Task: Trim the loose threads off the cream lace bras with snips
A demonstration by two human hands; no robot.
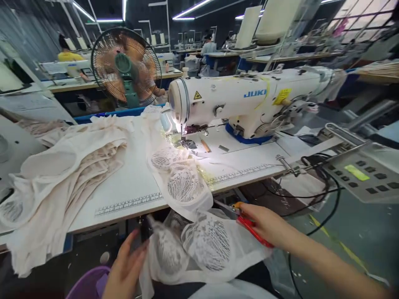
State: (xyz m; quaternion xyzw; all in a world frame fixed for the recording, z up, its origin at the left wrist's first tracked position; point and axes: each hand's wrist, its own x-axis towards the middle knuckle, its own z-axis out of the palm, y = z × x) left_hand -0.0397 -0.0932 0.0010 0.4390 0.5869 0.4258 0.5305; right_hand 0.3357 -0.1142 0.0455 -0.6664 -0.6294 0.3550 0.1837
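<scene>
My right hand (264,224) grips a pair of scissors (252,230) with red and yellow handles; the blades point left toward the table edge. Just below that edge hangs a white lace bra (208,245), cups facing up, over my lap. Beside its left cup is my left hand (126,261), slightly blurred, fingers apart with nothing seen between them. Another lace bra (185,182) lies across the table edge and runs back under the needle of the white sewing machine (218,99). Whether the two bras are joined is hard to see.
A pile of cream bras (68,166) drapes over the left of the worktable (124,195). Behind stands a fan (124,66). A control panel (364,170) juts out at right, with black cables below. A purple bin (89,282) is at lower left. Other people sit farther back.
</scene>
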